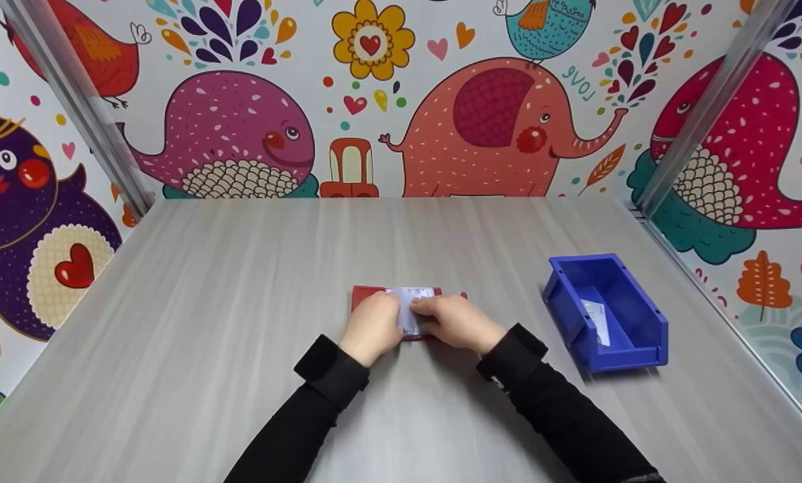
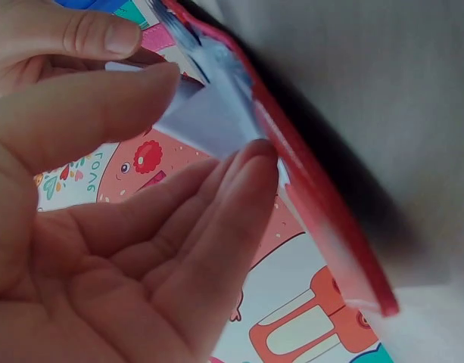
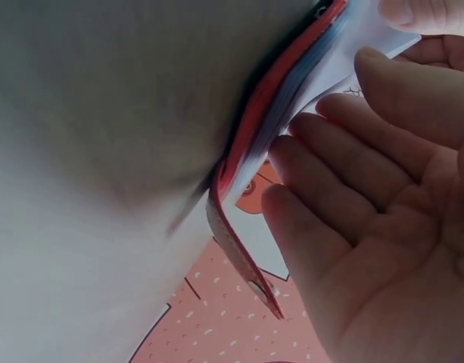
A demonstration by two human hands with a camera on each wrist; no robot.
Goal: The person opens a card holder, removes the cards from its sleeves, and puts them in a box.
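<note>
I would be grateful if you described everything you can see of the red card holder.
The red card holder lies open on the table, inner side up, left of the blue bin. Its thin cover looks like leather. Inside are pale, plastic-looking sleeves; in the left wrist view one leaf rises at an angle. A short, unfastened strap with a round snap sticks out at its right end. The left hand and right hand touch it; the print inside is too small to read.

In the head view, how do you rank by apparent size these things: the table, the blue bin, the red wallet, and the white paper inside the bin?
Largest to smallest:
1. table
2. blue bin
3. red wallet, though partly covered
4. white paper
</note>
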